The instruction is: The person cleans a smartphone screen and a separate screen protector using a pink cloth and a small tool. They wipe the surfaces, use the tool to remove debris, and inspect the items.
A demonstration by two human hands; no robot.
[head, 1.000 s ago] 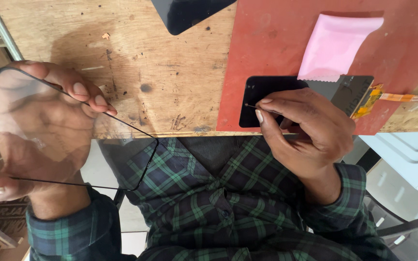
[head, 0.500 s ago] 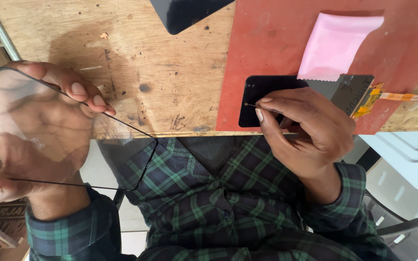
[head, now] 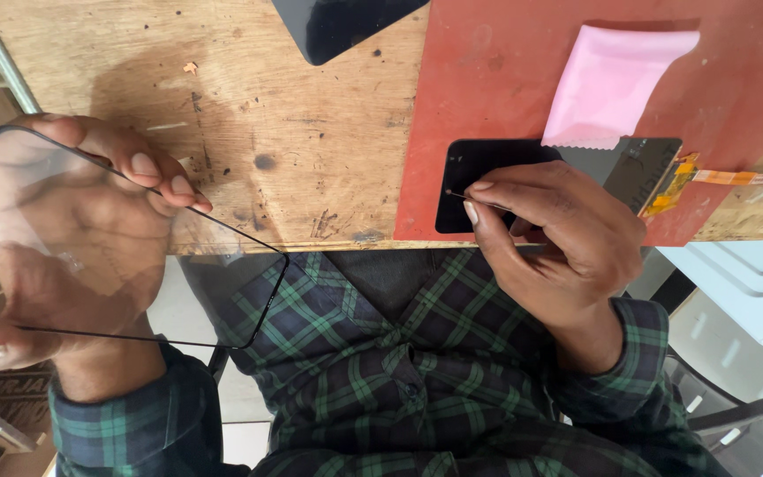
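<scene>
The left hand [head: 55, 256] holds a clear glass panel [head: 117, 238] with a black rim up off the near left edge of the wooden desk [head: 249, 115], fingers clamped on its edges, so the glass is not yet laid on anything; the right hand [head: 558, 247] pinches a thin needle-like tool [head: 459, 195], tip touching the black display panel [head: 479, 177] on the red mat [head: 505, 79]; that spot-picking looks unfinished; a pink cloth [head: 611, 84] overlaps the display's far edge.
</scene>
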